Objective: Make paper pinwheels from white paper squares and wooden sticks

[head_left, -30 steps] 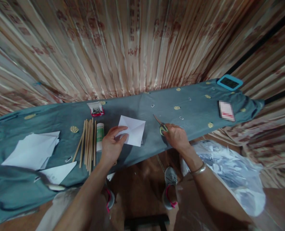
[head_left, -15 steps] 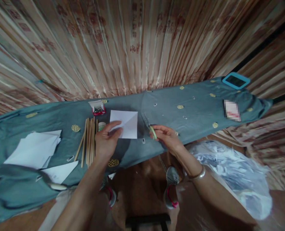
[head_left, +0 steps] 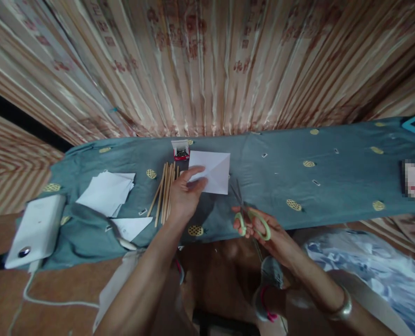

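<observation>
My left hand (head_left: 186, 193) rests on the near left corner of a creased white paper square (head_left: 212, 170), fingers pressed down on it, on the teal cloth-covered table (head_left: 333, 186). My right hand (head_left: 263, 228) grips green-handled scissors (head_left: 251, 217) by the loops, with the blades pointing up towards the paper's near right corner. A bundle of wooden sticks (head_left: 165, 191) lies just left of my left hand. A small red box of staples (head_left: 181, 150) sits behind the paper.
A stack of white paper (head_left: 105, 192) and a paper triangle (head_left: 132, 227) lie to the left. A white device (head_left: 35, 231) with a cable sits at the far left edge. A plastic bag of scraps (head_left: 375, 270) is at lower right. A curtain hangs behind the table.
My right hand lifted the scissors off the table and brought them towards me, fingers now in the loops. My left hand kept hold of the paper square. The view swung to the left.
</observation>
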Tool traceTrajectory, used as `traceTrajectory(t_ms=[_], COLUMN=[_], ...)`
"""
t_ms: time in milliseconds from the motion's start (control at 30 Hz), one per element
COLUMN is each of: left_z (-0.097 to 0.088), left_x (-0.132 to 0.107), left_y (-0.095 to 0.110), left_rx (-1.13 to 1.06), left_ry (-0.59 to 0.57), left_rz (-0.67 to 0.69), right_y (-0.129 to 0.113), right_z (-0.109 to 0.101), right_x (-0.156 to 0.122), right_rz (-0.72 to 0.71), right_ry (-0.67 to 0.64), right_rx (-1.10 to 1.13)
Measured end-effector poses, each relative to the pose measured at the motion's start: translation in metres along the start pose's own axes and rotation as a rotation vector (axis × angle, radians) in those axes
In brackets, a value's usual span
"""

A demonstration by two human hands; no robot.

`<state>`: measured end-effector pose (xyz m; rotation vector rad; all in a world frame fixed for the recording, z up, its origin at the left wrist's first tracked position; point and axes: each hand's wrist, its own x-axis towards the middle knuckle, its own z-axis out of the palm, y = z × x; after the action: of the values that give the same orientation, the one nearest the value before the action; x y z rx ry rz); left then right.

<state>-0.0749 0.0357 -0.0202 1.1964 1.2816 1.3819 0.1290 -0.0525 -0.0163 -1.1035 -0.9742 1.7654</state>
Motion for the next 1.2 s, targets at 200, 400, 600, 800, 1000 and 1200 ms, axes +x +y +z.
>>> traceTrajectory(t_ms=[200,400,600,800,1000,1200], left_z=[-0.0003,0.0016,0.0018,0.0014,0.0013,0.0007], left_x=[-0.0015,-0.0039,-0.0058,-0.0065,-0.0081,-0.0081], left_y=[-0.0006,0.0028,0.0044,0.0033,0.0044,0.0038], left_rx=[-0.042,0.003,0.002,-0.008,0.023,0.028], left_ry=[-0.038,-0.091,-0.12,-0.153,-0.183,-0.21], left_rz=[0.026,0.014,0.038,0.027,0.011,0.005], right_y=[0.0035,0.0068,0.0062,0.0054,0.0074,0.0051], right_z=[-0.0035,-0.007,-0.0082,-0.0075,-0.0088,-0.0094], right_x=[-0.002,-0.0004,-0.0001,0.0005,0.0004,-0.0004], right_rz=[0.012,0.023,-0.004,0.0,-0.016,-0.005], right_ry=[-0.054,-0.051,-0.047,-0.046,-0.059,-0.068], right_rx=[-0.178,-0.238,-0.223,-0.247,-0.259,-0.3])
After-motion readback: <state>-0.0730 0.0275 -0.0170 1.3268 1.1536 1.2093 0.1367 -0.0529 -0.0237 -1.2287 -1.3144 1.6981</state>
